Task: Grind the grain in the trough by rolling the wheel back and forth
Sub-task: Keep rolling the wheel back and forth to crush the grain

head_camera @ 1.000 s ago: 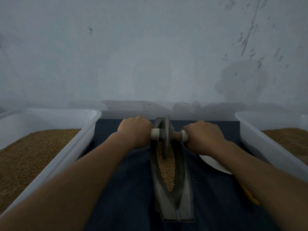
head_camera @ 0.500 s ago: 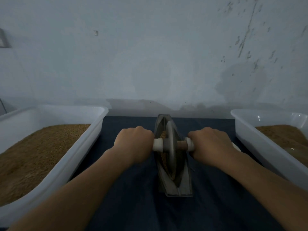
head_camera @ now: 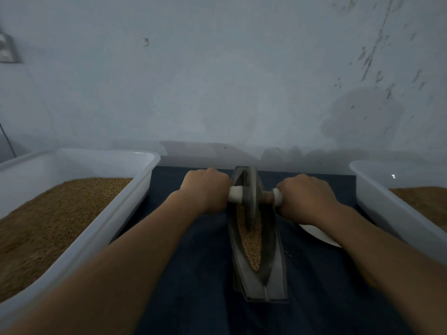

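Note:
A narrow grey metal trough [head_camera: 271, 269] lies lengthwise on a dark blue cloth, pointing away from me. Tan grain [head_camera: 251, 247] fills its groove from the middle toward the near end. A grey metal wheel [head_camera: 252, 197] stands upright in the trough's far half, on an axle with white end caps. My left hand [head_camera: 205, 192] grips the left handle and my right hand [head_camera: 304, 199] grips the right handle, both fists curled round the axle. The far tip of the trough is partly hidden behind the wheel.
A white plastic tub [head_camera: 125, 213] of brown grain stands at the left, another white tub [head_camera: 387, 209] with grain at the right. A white plate [head_camera: 316, 234] lies partly under my right forearm. A pale wall rises just behind the trough.
The wheel has rolled away from me, from the trough's middle to its far half, uncovering the grain in the near part. Both hands kept their grip on the handles.

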